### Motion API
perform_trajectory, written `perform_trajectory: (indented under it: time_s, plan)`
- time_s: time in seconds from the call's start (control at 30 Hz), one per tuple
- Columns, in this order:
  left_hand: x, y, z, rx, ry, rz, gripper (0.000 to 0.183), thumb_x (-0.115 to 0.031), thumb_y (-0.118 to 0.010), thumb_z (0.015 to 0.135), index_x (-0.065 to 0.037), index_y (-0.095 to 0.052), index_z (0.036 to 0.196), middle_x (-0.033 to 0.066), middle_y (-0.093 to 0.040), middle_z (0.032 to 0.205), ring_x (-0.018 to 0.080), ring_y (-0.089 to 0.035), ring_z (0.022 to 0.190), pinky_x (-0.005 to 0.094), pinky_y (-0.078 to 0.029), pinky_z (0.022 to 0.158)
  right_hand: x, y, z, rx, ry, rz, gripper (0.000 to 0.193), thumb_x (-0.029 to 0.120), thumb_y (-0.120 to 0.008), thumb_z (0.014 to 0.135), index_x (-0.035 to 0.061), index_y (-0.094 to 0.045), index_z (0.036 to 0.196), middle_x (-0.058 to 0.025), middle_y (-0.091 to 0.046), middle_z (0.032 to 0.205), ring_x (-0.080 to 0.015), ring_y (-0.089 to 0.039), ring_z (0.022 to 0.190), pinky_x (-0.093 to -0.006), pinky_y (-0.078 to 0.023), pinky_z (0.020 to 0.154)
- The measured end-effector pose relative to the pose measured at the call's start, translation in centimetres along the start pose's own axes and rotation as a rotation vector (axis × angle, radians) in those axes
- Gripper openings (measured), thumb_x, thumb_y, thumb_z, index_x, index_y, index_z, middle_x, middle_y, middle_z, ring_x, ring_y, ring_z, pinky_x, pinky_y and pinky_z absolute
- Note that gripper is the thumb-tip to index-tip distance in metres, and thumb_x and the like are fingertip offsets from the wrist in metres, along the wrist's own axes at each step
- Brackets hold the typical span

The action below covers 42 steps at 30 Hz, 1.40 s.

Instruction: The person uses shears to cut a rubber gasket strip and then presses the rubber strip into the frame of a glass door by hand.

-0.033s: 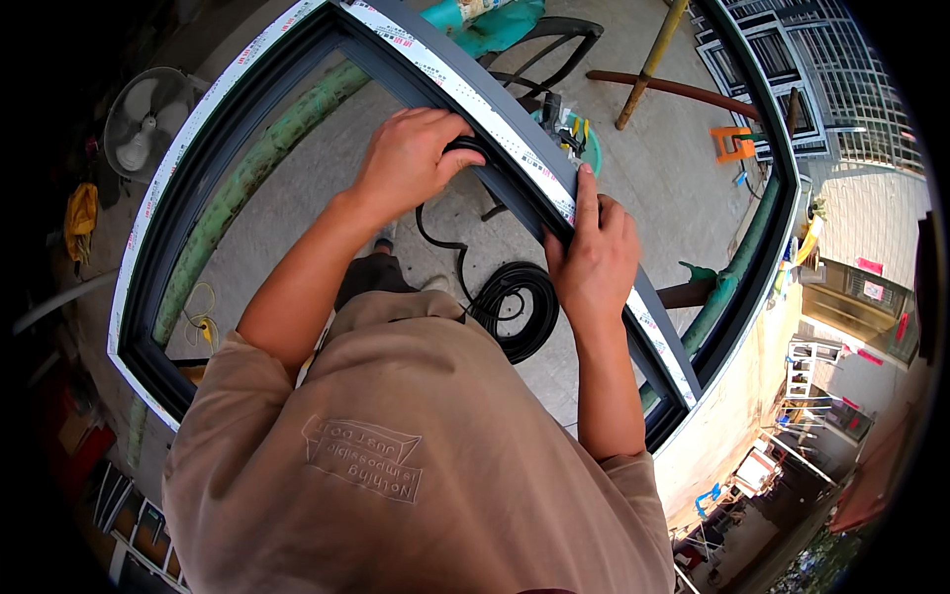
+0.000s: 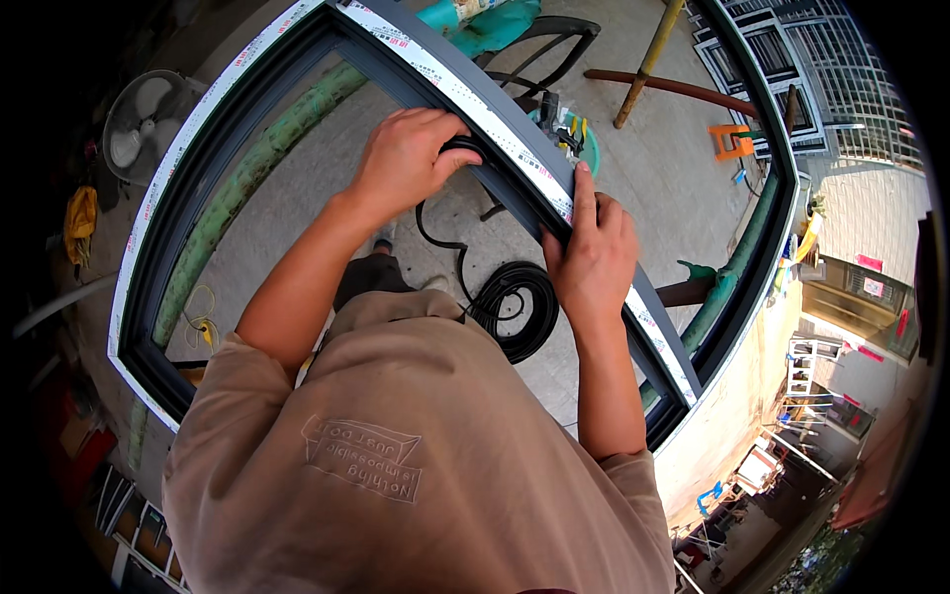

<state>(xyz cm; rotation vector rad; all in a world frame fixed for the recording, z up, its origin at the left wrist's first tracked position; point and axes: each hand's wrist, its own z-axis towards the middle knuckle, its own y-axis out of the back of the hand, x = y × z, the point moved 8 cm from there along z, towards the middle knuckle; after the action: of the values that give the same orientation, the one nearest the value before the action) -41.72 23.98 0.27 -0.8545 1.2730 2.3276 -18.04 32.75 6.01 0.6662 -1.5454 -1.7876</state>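
A large dark-grey window frame, with white printed protective film along its bars, lies in front of me. My left hand is closed at the inner side of its middle bar, thumb and fingers pinching a black rubber sealing strip. From there the strip hangs down toward a black coil of the same strip on the floor. Farther right along that bar, my right hand grips it, with the thumb on the inner side and the index finger stretched over the film. The right hand's other fingers are curled.
Green pipes run beneath the frame. Beyond the middle bar stands a green basin with tools. A fan is at the left, an orange stool at the far right. More frames lie at the back right.
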Motion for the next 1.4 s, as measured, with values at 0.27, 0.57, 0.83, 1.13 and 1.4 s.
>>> perform_trajectory:
  time_s: [0.27, 0.57, 0.83, 1.13, 1.4]
  plan:
    - [-0.3, 0.1, 0.2, 0.009, 0.009, -0.005, 0.026, -0.023, -0.092, 0.091, -0.004, -0.081, 0.105, 0.0155, -0.081, 0.104, 0.0416, -0.076, 0.103, 0.0508, -0.059, 0.091, -0.5, 0.3, -0.5, 0.004, 0.023, 0.114, 0.112, 0.023, -0.102, 0.077, 0.0128, -0.048, 0.175, -0.0170, -0.066, 0.148, -0.0397, -0.067, 0.128, -0.0510, -0.054, 0.107]
    - [-0.5, 0.4, 0.2, -0.038, 0.003, 0.040, 0.031, -0.032, -0.091, 0.092, -0.005, -0.080, 0.106, 0.0135, -0.080, 0.098, 0.0404, -0.075, 0.098, 0.0529, -0.059, 0.088, 6.3, -0.7, 6.1, -0.041, 0.172, 0.155, 0.105, 0.026, -0.100, 0.080, 0.0145, -0.051, 0.173, -0.0203, -0.064, 0.151, -0.0405, -0.067, 0.129, -0.0495, -0.056, 0.107]
    - [0.1, 0.3, -1.6, -0.013, 0.093, -0.085, 0.029, -0.024, -0.091, 0.094, -0.004, -0.078, 0.112, 0.0161, -0.081, 0.106, 0.0403, -0.076, 0.103, 0.0479, -0.060, 0.091, 7.2, -1.7, 7.2, -0.068, 0.150, 0.079, 0.098, 0.027, -0.096, 0.085, 0.0179, -0.054, 0.173, -0.0205, -0.071, 0.132, -0.0399, -0.072, 0.115, -0.0486, -0.060, 0.098]
    - [9.4, -4.1, -11.4, 0.196, 0.477, -0.532, 0.035, -0.035, -0.079, 0.110, -0.002, -0.075, 0.121, 0.0083, -0.080, 0.100, 0.0224, -0.075, 0.095, 0.0411, -0.058, 0.085, 7.3, -1.4, 7.3, -0.041, 0.143, 0.052, 0.099, 0.028, -0.097, 0.086, 0.0202, -0.052, 0.174, -0.0193, -0.070, 0.132, -0.0395, -0.072, 0.115, -0.0482, -0.060, 0.098]
    - [8.0, 1.4, -8.9, 0.006, 0.604, -0.245, 0.040, -0.045, -0.080, 0.109, -0.006, -0.081, 0.114, 0.0113, -0.077, 0.086, 0.0240, -0.076, 0.081, 0.0438, -0.056, 0.073, 7.1, -2.0, 7.2, -0.072, 0.162, 0.045, 0.096, 0.030, -0.095, 0.087, 0.0174, -0.053, 0.173, -0.0162, -0.067, 0.132, -0.0366, -0.069, 0.112, -0.0472, -0.058, 0.096]
